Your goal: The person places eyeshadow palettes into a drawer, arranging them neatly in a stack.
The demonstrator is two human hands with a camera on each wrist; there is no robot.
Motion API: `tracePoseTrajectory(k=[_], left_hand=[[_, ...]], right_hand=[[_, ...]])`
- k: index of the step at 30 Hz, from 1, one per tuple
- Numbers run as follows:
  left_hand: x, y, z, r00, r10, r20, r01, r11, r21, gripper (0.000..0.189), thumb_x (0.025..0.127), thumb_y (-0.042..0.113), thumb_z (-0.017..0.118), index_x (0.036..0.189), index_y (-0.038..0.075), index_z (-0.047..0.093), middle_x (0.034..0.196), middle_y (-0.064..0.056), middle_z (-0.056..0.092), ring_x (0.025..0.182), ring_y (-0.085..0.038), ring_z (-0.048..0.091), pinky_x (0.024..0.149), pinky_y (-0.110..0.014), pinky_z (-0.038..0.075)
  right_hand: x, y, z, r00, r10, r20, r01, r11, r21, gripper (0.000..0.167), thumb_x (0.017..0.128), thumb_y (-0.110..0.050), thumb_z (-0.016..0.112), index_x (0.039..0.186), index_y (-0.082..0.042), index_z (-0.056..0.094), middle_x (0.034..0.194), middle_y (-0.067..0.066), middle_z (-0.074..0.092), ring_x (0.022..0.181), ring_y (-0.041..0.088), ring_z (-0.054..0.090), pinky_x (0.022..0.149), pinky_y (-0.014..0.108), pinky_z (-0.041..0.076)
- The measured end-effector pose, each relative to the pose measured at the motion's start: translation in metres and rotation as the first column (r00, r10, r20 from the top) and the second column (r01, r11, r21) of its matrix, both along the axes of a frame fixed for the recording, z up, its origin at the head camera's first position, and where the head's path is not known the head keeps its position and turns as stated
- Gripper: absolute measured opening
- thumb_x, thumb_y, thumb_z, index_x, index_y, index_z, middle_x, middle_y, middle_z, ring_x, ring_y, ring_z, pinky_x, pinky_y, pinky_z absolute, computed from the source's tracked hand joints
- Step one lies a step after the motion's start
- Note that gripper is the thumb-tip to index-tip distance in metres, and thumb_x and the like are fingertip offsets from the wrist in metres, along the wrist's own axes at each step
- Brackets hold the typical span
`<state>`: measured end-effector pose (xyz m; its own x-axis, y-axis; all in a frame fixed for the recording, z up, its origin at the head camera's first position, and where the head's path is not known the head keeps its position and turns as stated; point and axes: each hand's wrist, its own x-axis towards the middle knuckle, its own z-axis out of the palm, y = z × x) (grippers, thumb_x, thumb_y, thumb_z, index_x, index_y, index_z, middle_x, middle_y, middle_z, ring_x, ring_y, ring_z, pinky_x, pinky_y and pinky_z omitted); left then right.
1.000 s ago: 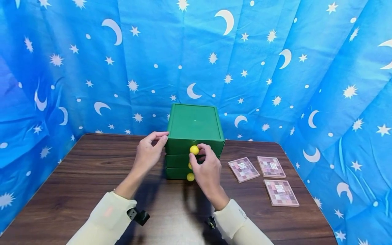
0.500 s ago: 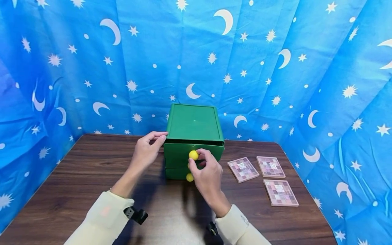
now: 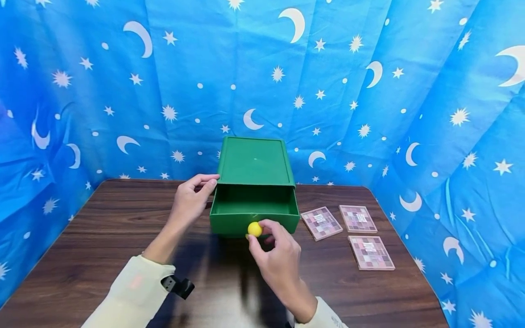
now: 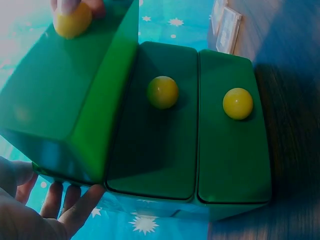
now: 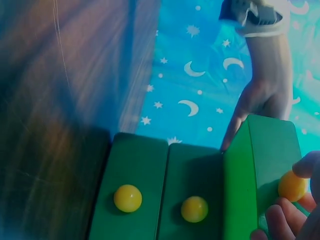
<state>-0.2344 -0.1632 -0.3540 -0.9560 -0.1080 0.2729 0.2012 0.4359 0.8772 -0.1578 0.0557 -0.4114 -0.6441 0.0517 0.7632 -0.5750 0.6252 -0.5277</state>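
A green drawer unit [image 3: 255, 159] stands on the table with its top drawer [image 3: 229, 223] pulled well out, and I see bare green inside it. My right hand [image 3: 280, 255] pinches the round yellow knob [image 3: 254, 229] on that drawer's front between thumb and fingers. My left hand [image 3: 192, 198] touches the unit's left side near the top front edge with its fingertips. In the left wrist view, the two lower drawers are closed, bearing the middle knob [image 4: 163, 92] and the bottom knob [image 4: 238, 104].
Three flat pinkish palettes, the left one [image 3: 321, 223], the back one [image 3: 358, 218] and the front one [image 3: 371, 253], lie right of the unit on the dark wooden table [image 3: 123, 218]. A blue curtain [image 3: 229, 68] with moons and stars hangs behind.
The top drawer has gone from closed to well out, toward me, with my right hand on its knob. My left hand has stayed at the unit's side.
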Motion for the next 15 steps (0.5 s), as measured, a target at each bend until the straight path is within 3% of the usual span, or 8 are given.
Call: tracePoseTrajectory(k=[5, 15], left_hand=[[0.000, -0.001, 0.001, 1.000, 0.006, 0.007, -0.006, 1.000, -0.002, 0.036, 0.105, 0.039, 0.056, 0.131, 0.017, 0.070, 0.122, -0.012, 0.071, 0.108, -0.018, 0.061, 0.076, -0.017, 0.049], [0.001, 0.003, 0.001, 0.999, 0.005, 0.031, -0.005, 1.000, 0.022, 0.037, 0.105, 0.040, 0.056, 0.132, 0.019, 0.069, 0.123, -0.011, 0.069, 0.111, -0.020, 0.062, 0.079, -0.017, 0.052]], right_hand=[[0.016, 0.002, -0.002, 0.999, 0.007, -0.033, -0.006, 1.000, 0.023, 0.030, 0.076, -0.020, 0.087, 0.100, -0.015, 0.070, 0.083, -0.005, 0.071, 0.069, 0.006, 0.063, 0.067, 0.017, 0.054], [0.039, 0.007, -0.006, 0.980, 0.036, -0.194, -0.024, 0.998, 0.065, 0.034, 0.071, -0.015, 0.087, 0.101, -0.015, 0.072, 0.084, -0.004, 0.072, 0.067, 0.010, 0.062, 0.067, 0.018, 0.051]])
